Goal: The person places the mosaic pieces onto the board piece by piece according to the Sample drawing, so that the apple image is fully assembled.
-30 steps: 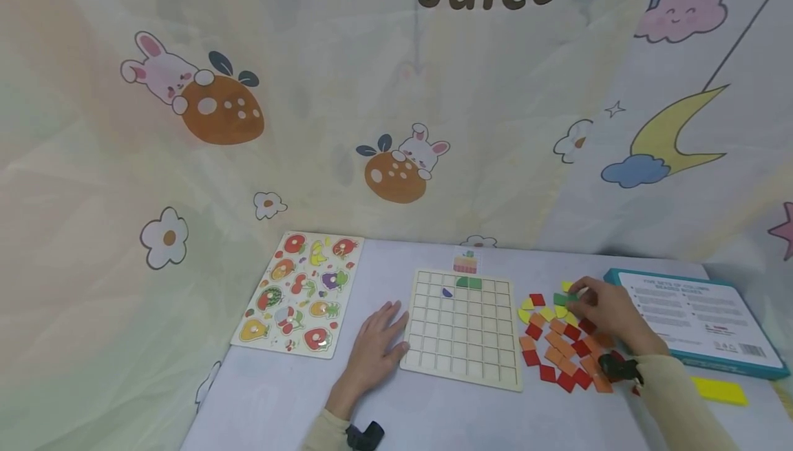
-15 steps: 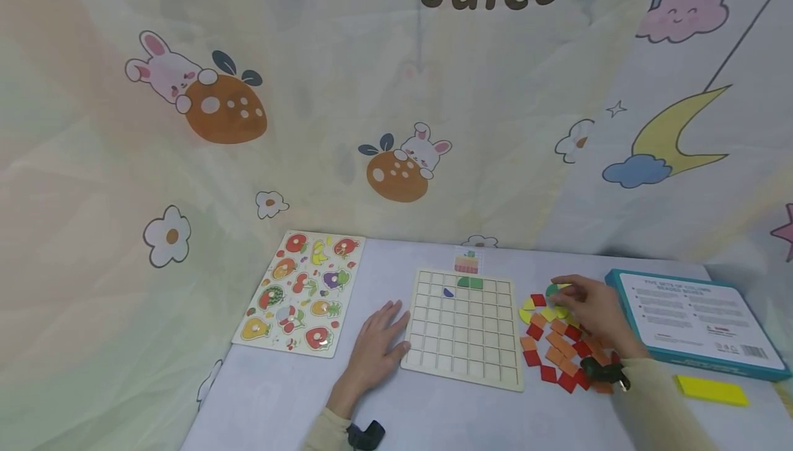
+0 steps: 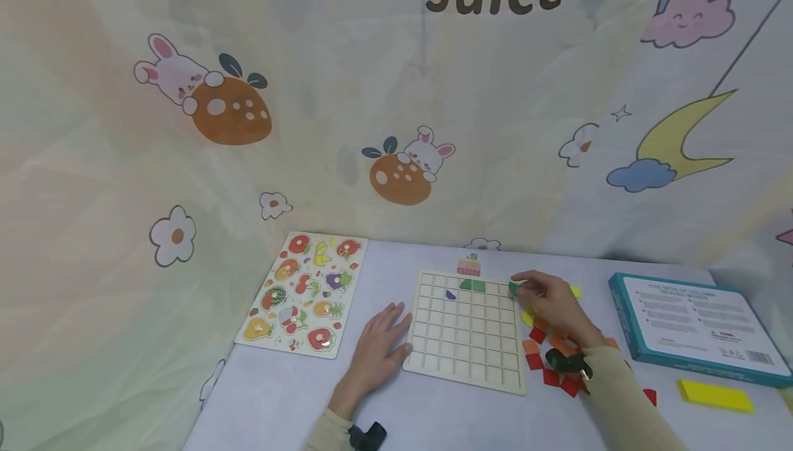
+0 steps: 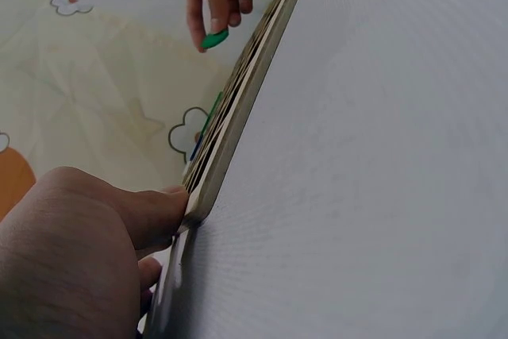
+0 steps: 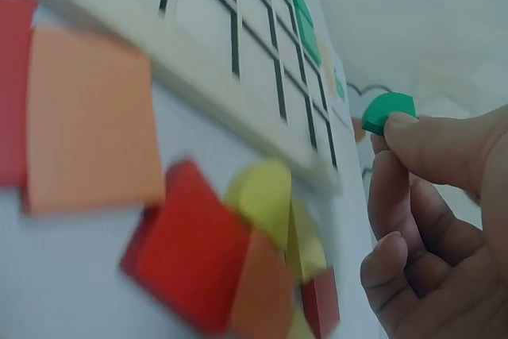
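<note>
My right hand (image 3: 554, 305) pinches a green quarter-round tile (image 5: 387, 111) between thumb and finger. It is raised near the upper right corner of a pale wooden grid board (image 3: 463, 341). Two green tiles (image 3: 473, 286) sit in the board's top row, the left one rounded at a corner, and a small blue-purple piece (image 3: 450, 295) lies in a cell farther left. My left hand (image 3: 375, 351) rests at the board's left edge with its fingers spread, and its thumb (image 4: 159, 216) touches the board's rim in the left wrist view.
Red, orange and yellow tiles (image 5: 194, 248) lie loose right of the board, partly under my right arm. A small picture card (image 3: 469, 265) lies behind the board. At left is a fruit puzzle board (image 3: 303, 296); at right, a teal-edged box (image 3: 700, 327) and a yellow block (image 3: 716, 396).
My right hand has picked the green tile from the loose pile and carried it left to the board's upper right corner. The left hand has stayed at the board's edge.
</note>
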### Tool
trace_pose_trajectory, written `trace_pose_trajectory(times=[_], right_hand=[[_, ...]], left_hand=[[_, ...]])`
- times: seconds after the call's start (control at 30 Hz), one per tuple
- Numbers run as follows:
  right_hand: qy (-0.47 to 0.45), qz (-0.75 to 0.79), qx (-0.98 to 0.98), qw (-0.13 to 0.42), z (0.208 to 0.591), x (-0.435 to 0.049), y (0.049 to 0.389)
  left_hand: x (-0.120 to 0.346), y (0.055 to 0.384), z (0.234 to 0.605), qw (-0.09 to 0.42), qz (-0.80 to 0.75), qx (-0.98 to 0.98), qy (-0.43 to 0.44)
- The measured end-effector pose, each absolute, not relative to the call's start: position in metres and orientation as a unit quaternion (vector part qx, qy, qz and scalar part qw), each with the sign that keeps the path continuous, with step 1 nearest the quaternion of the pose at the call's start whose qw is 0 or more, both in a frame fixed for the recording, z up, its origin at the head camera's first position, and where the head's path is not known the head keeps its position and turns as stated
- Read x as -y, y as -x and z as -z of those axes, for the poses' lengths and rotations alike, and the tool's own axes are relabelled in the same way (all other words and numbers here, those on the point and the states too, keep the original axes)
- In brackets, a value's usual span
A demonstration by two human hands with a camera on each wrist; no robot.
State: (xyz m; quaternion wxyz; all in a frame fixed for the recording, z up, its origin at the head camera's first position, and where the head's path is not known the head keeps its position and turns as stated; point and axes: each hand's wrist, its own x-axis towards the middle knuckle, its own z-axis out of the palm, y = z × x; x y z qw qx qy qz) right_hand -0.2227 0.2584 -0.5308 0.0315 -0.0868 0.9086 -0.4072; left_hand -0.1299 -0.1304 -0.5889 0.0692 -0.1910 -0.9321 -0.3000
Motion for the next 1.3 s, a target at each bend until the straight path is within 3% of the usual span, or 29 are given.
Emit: trace_pose_trajectory(times=[0.63,1.0,1.3], right_hand=[[0.138,0.390,-0.910,0.013,0.543,-0.210,0.238],[0.129,0.378,-0.916,0.030,0.545,-0.201,0.236],[0.142,0.367,-0.919,0.005,0.549,-0.198,0.234]], left_hand=[[0.131,0.130,0.590,0.082,0.290,0.933,0.196],[0.131,0.130,0.588,0.073,0.287,0.935,0.193],[0.130,0.130,0.587,0.067,0.292,0.935,0.188]])
